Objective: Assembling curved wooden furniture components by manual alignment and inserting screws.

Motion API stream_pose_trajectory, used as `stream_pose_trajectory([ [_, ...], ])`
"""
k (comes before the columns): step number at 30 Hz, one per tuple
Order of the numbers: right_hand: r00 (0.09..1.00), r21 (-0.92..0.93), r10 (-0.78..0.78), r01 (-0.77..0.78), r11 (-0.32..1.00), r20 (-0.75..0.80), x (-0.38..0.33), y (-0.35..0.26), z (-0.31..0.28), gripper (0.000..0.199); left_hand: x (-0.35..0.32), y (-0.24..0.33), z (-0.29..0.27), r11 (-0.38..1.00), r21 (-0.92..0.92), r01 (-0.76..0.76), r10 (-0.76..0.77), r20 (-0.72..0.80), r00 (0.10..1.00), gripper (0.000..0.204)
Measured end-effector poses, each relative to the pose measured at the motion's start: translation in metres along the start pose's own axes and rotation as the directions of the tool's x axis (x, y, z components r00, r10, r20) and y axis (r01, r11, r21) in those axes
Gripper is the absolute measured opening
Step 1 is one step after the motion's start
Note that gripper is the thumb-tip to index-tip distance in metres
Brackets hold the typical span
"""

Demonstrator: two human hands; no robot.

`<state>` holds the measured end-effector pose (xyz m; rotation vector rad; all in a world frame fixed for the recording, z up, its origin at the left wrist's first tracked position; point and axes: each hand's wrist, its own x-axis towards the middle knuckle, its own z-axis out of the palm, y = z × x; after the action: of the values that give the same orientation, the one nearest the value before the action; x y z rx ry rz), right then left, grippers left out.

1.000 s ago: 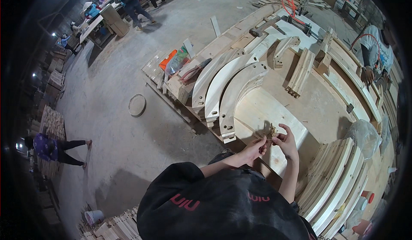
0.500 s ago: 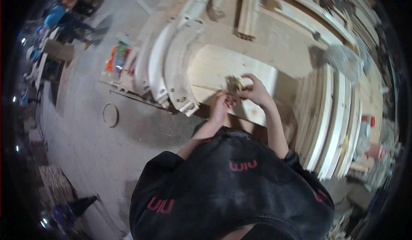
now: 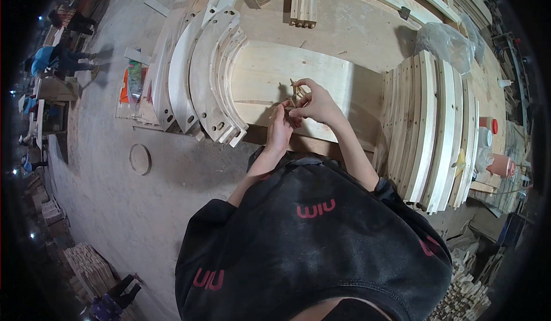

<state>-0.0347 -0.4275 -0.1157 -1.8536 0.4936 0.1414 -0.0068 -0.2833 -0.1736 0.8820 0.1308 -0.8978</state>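
Note:
Above a pale curved wooden panel (image 3: 330,71), my two hands meet close together. My right hand (image 3: 318,106) pinches long, thin brass-coloured screws (image 3: 294,89), which stick up between thumb and fingers. My left hand (image 3: 279,130) is curled just beside it, its fingers closed around more small pieces that look like the same screws; the fingers partly hide them. Left of the panel stand curved wooden parts (image 3: 205,71) with bolt holes. To its right is a row of upright curved slats (image 3: 427,128).
Bundled wooden strips (image 3: 303,2) lie on the workbench's far side, near a loose screw (image 3: 342,52). A clear plastic bag (image 3: 445,42) and red-capped containers (image 3: 500,165) sit at right. On the floor lies a round ring (image 3: 140,159). Other people (image 3: 57,60) are far left.
My view has shifted, so the bench appears higher and more to the left. My right hand has come in closer to my left, and the screws now point upward.

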Motion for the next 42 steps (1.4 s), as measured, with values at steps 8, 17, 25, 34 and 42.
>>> stream_pose_trajectory([
  [8,0.837,-0.293,-0.244,0.105,0.950,-0.490,0.064,0.010,-0.046,0.051,-0.001,0.000,-0.009,0.998,0.053,-0.029,0.031,-0.036,0.999,0.030],
  [17,0.883,-0.564,-0.437,0.275,0.778,-0.173,0.188,0.051,-0.078,0.053,-0.003,0.005,-0.007,0.985,0.168,-0.045,0.037,0.053,0.998,0.033],
  [25,0.969,-0.540,-0.237,0.234,0.809,0.065,0.209,0.059,-0.082,0.052,-0.009,0.016,0.000,0.989,0.143,0.026,-0.033,0.045,0.998,0.033],
  [34,0.932,-0.609,-0.360,0.311,0.730,0.044,0.209,0.070,-0.083,0.049,-0.002,0.011,-0.015,1.000,-0.010,0.013,-0.013,0.008,1.000,0.031],
  [42,0.937,-0.586,-0.348,0.296,0.755,0.025,0.232,0.102,-0.094,0.042,-0.005,0.010,-0.011,0.999,-0.011,0.031,-0.032,-0.066,0.997,0.028],
])
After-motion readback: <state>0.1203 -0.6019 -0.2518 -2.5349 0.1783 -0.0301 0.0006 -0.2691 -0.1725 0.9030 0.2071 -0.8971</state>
